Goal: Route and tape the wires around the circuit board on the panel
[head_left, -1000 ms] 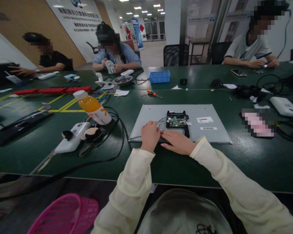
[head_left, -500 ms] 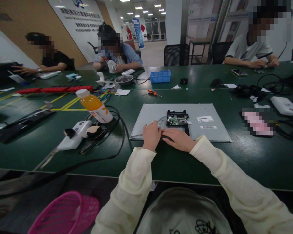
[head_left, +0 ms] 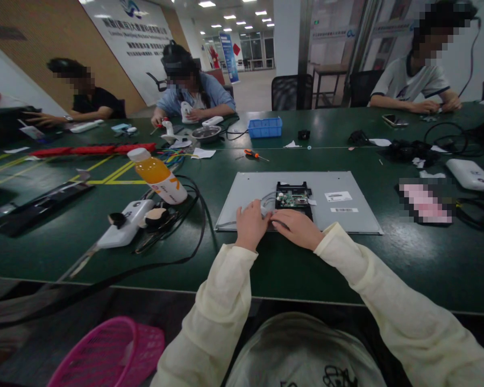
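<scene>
At the bottom left of the frame, a pink basket [head_left: 147, 344] is sitting below the edge of the green table [head_left: 185, 279]. Nearer the centre, your left hand [head_left: 252, 223] and right hand [head_left: 298, 228] are meeting at the near edge of a flat grey panel [head_left: 242, 188], which is lying on the table just right of the centre of the frame. Your left fingers are bending over that edge beside thin grey cables [head_left: 269, 198], and your right hand is reaching in with its fingertips touching or nearly touching the left ones; whether either hand is grasping anything, you cannot tell from this view. Just beyond your right hand, a green circuit board [head_left: 292, 199] is sitting in a black bracket [head_left: 281, 187] on the panel, and two white labels are showing to its right. At the left, a white device [head_left: 121, 234] is lying near an orange drink bottle [head_left: 161, 180], while a pink item [head_left: 425, 204] is resting at the right. Past the panel, an orange-and-black screwdriver [head_left: 252, 154] is lying in the middle, with a blue tray [head_left: 265, 130] farther back and a metal bowl [head_left: 206, 134] to its left. Along the far side, several people are sitting, one at the upper right with both hands over small parts.
</scene>
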`<state>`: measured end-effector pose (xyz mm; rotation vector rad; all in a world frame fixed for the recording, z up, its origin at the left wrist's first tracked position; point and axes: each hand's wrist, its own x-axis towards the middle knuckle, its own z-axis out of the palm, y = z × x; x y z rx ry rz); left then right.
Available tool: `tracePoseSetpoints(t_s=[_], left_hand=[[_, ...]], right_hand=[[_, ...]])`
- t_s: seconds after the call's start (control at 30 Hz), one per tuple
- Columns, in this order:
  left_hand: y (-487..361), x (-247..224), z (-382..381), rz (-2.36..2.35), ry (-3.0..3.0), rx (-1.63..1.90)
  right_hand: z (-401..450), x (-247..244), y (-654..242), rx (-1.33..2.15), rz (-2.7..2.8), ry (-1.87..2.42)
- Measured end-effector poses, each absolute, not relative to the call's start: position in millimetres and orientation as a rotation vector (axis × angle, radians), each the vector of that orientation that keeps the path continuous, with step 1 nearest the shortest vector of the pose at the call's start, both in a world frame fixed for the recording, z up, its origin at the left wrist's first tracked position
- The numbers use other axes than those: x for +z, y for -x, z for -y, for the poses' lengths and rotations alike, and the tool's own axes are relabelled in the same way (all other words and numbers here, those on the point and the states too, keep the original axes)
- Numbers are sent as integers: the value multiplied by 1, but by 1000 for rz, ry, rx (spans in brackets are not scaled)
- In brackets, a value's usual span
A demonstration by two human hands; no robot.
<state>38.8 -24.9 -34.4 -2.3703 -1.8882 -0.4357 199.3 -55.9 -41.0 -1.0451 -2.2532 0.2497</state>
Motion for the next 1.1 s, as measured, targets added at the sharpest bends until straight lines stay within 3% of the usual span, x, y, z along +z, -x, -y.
tracePoseSetpoints(t_s=[0.47,0.93,1.1], left_hand=[[-36,-29,20,1920,2355,-564],[-36,-12,19,1532,2360,-1292],[-46,-33,23,1170,2480,-1182]], right_hand=[[54,-40,-201,264,2181,1053],[53,-40,-203,241,2186,1012],[50,-47,-203,216,2179,990]])
